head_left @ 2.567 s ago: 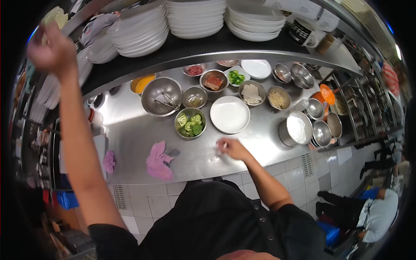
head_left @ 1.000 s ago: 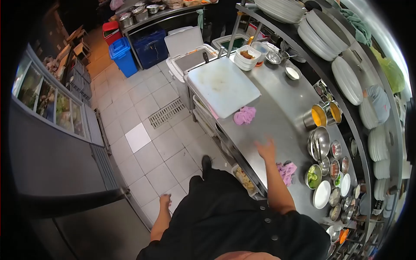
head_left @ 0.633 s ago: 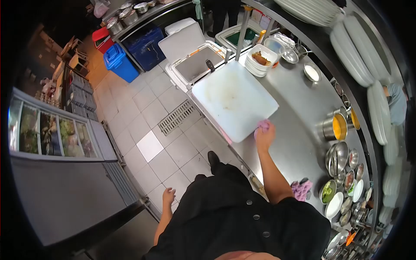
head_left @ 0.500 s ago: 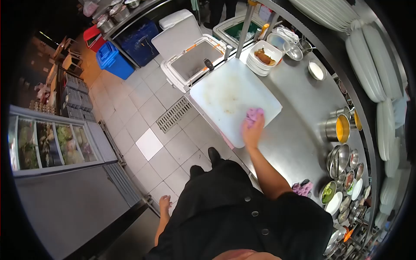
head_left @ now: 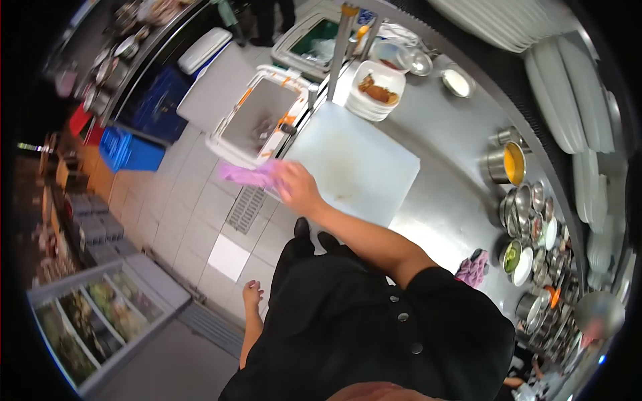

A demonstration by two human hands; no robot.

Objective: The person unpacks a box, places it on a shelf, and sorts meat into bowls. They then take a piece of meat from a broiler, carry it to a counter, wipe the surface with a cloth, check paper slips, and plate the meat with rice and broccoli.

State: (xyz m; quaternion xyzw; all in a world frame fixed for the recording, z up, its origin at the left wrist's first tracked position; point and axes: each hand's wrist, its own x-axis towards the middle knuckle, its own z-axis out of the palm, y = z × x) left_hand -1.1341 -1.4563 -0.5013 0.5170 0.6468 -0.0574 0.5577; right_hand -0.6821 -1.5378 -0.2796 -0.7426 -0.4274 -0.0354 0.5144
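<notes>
My right hand (head_left: 299, 189) is closed on a pink cloth (head_left: 247, 175), which trails out to the left past the edge of a white cutting board (head_left: 358, 164). Beyond the cloth stands a white cooler box (head_left: 231, 144) with its lid raised and something small, too blurred to name, inside. Faint brownish marks show on the board, which lies on a steel counter (head_left: 435, 167). Down at my side hangs my left hand (head_left: 252, 294), holding nothing, its fingers loosely apart.
White bowls (head_left: 368, 110) with brown food on top stand behind the board. A pot of yellow liquid (head_left: 513, 164), several metal bowls and a second pink cloth (head_left: 473, 269) are along the right. Left are a blue bin (head_left: 130, 150) and a glass-topped fridge (head_left: 100, 321).
My right hand has swept the pink cloth leftward across the board and off its near left edge. The view has turned, and my left hand still hangs low.
</notes>
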